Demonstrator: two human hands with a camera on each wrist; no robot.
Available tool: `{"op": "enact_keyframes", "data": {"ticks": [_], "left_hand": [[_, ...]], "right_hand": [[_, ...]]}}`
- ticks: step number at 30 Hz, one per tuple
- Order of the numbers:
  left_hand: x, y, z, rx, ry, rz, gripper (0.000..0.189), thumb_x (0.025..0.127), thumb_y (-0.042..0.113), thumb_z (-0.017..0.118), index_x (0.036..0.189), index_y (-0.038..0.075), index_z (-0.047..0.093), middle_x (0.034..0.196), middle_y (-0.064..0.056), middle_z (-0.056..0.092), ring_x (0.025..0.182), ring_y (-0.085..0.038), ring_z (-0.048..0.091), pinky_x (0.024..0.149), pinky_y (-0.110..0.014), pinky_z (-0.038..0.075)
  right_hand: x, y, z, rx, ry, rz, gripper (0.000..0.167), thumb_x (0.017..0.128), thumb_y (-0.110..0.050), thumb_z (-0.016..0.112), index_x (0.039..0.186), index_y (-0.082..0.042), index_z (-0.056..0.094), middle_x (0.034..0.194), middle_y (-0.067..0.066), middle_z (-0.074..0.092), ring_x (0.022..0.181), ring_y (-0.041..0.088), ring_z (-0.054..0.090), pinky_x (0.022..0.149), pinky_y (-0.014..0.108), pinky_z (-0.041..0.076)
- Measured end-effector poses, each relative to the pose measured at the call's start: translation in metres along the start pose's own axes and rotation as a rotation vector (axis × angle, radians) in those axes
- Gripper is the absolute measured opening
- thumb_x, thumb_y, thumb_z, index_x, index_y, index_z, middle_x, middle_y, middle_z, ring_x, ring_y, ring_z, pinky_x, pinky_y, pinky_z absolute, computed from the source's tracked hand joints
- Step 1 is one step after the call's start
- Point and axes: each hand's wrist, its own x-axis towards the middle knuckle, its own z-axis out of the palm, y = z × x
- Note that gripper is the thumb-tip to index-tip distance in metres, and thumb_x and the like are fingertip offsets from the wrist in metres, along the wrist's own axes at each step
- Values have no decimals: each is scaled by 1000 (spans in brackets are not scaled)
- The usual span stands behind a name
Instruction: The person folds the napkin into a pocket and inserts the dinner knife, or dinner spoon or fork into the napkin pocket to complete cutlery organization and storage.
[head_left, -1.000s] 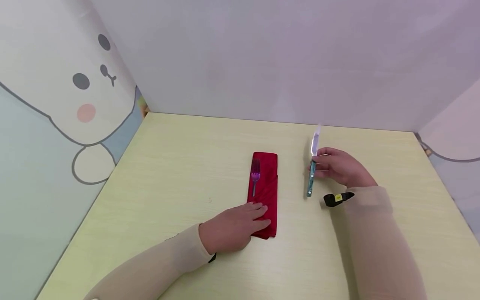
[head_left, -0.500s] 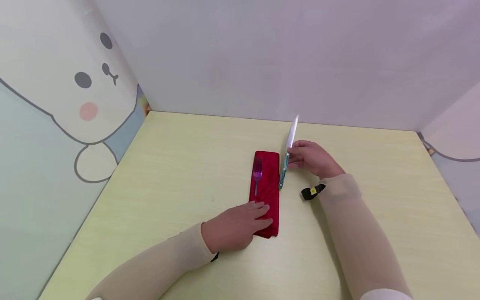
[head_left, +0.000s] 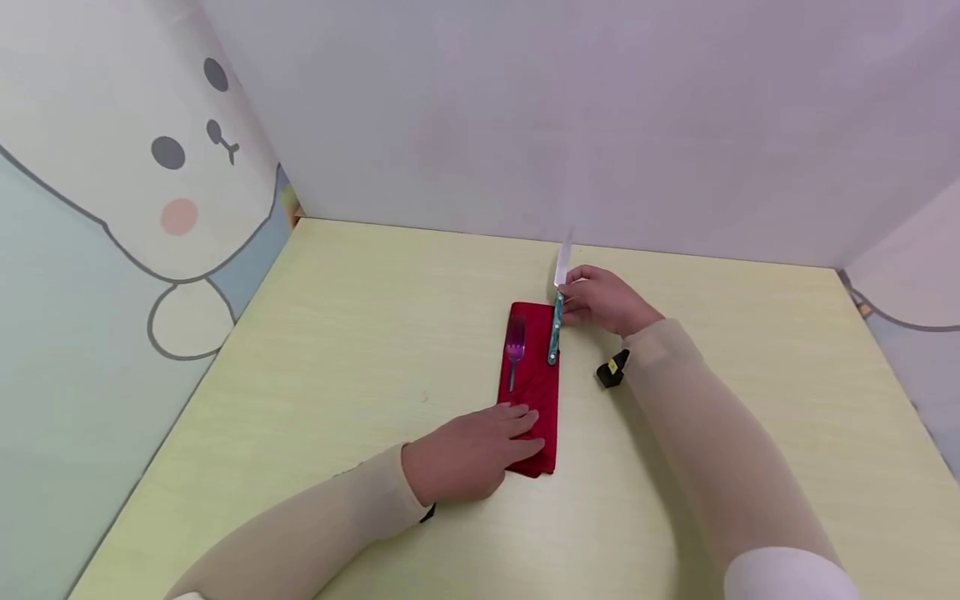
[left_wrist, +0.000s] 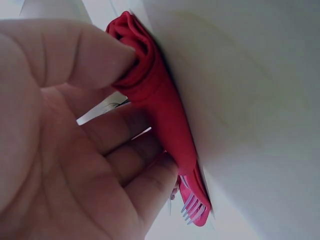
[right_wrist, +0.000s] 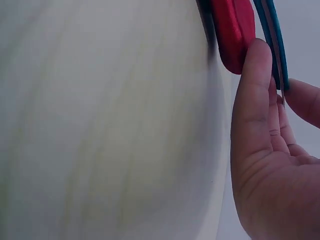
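Observation:
A folded red cloth napkin (head_left: 543, 392) lies lengthwise on the table, with a purple-tinted fork (head_left: 514, 350) on its upper left part, tines pointing away. My left hand (head_left: 467, 454) rests on the napkin's near end, fingers straight and slightly spread. In the left wrist view the thumb and fingertips touch the red cloth (left_wrist: 172, 125), and the fork's tines (left_wrist: 192, 206) show beyond. Between thumb and fingers my right hand (head_left: 606, 300) pinches a knife (head_left: 556, 327) near the top of its teal handle, blade pointing away. The handle overlaps the napkin's right edge in the head view.
The pale wood-grain table (head_left: 360, 333) ends at a whitish wall (head_left: 487, 150) close beyond the knife's tip. A cartoon animal face (head_left: 180, 183) covers the left wall. A black wrist device (head_left: 611, 371) sits by the right cuff.
My right hand has carried the knife leftward, from well right of the napkin to its right edge. The left hand, napkin and fork have stayed in place.

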Motion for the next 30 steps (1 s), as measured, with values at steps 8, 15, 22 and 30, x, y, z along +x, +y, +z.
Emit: {"op": "enact_keyframes", "data": {"ticks": [8, 15, 22, 30], "left_hand": [[1, -2, 2, -5, 6, -2, 52, 99, 18, 65, 150, 22, 56, 157, -2, 47, 150, -21, 36, 119, -28, 30], [1, 1, 4, -35, 15, -26, 50, 99, 18, 65, 149, 22, 58, 157, -2, 48, 149, -21, 37, 119, -28, 30], [1, 4, 2, -12, 22, -37, 52, 98, 22, 69, 148, 23, 59, 156, 0, 49, 149, -19, 37, 118, -29, 32], [-1, 5, 1, -35, 24, -53, 56, 95, 22, 74, 148, 24, 59, 156, -1, 49, 149, -21, 36, 114, -28, 38]], "right_hand": [[10, -6, 2, 58, 28, 30, 15, 106, -11, 58, 116, -3, 51, 103, 17, 65, 86, 23, 69, 84, 39, 61], [7, -4, 7, 33, 3, 23, 17, 106, -9, 58, 117, 1, 51, 103, 17, 64, 87, 24, 69, 85, 40, 61], [-1, -1, 13, 12, -9, 15, 14, 105, -5, 58, 114, 3, 52, 99, 15, 65, 84, 23, 69, 82, 37, 61], [-2, 4, 20, 15, -39, 61, 11, 103, -4, 60, 110, 1, 53, 89, 12, 65, 73, 18, 63, 70, 28, 57]]}}
